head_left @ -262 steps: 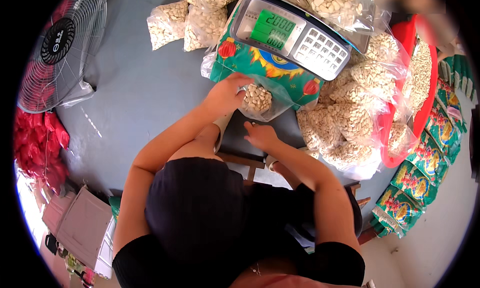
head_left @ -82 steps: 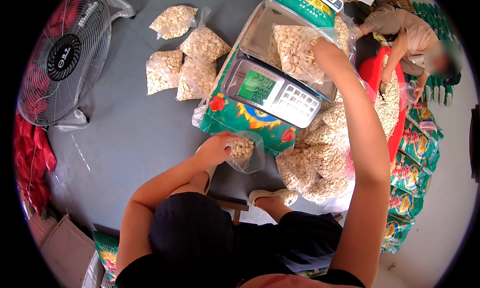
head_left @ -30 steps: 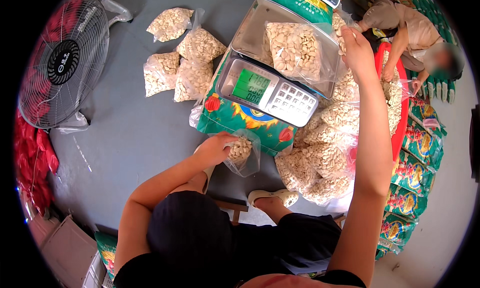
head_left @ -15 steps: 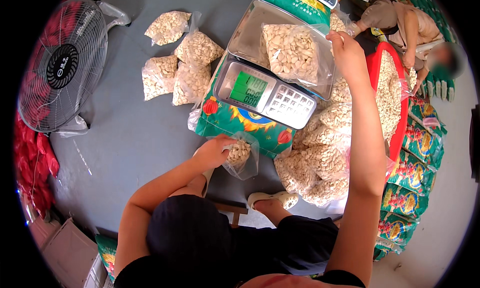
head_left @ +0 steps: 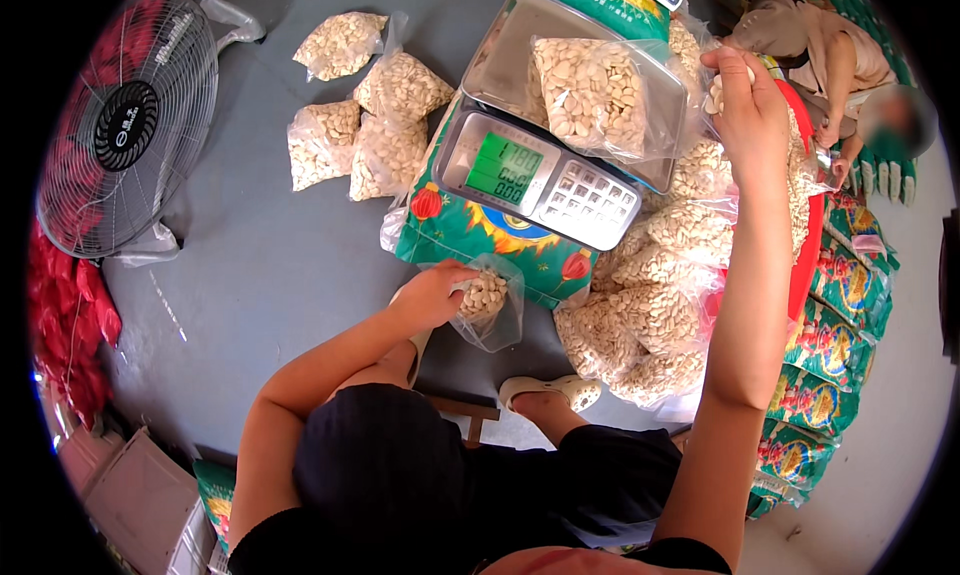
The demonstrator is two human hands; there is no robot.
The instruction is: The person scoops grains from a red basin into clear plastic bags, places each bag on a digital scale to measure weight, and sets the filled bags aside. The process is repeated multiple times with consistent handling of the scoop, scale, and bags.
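Note:
My left hand is closed on the edge of a small clear plastic bag with a few pale, flat beans at its bottom. My right hand reaches far forward with its fingers curled round several pale beans, to the right of the scale pan. A digital scale with a lit green display stands before me on a green printed sack. Across its steel pan lies a filled clear bag of beans, its loose mouth toward my right hand.
A red tub of loose beans stands at the right, beside piled bean bags. Several filled bags lie on the floor, left of the scale. A fan stands far left. Another person works at the back right.
My right hand has moved right, away from the loose mouth of the bag on the pan, and beans now show in its fingers. My left hand keeps its hold on the small bag.

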